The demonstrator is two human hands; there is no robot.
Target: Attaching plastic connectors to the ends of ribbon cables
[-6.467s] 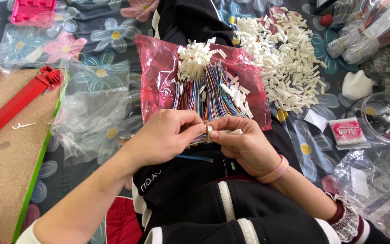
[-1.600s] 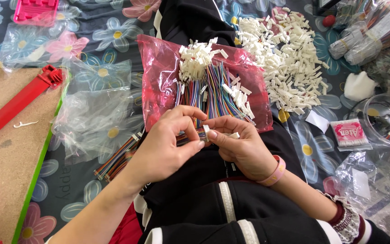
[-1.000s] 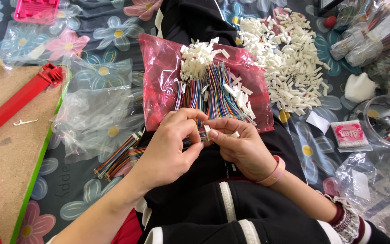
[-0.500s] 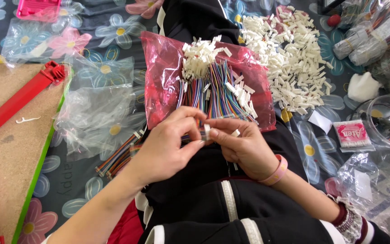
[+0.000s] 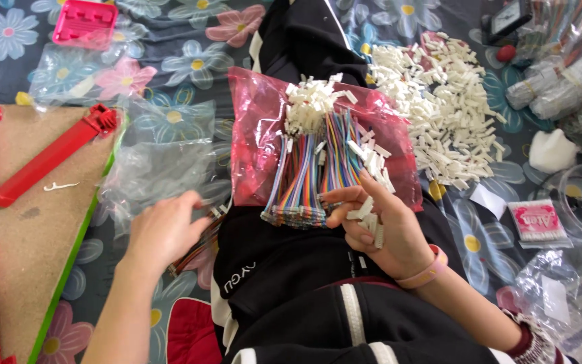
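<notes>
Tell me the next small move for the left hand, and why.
Probably pinch one wire from the bundle beside the leg and bring it to the right hand. The left hand is open on that bundle with nothing gripped, while the right hand holds white connectors.

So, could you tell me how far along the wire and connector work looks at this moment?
Done: a bundle of coloured wires with white connectors fitted lies on the pink bag. In hand: the right hand holds several white connectors; the left hand touches a bundle beside the lap. Left: a large heap of loose connectors.
</notes>
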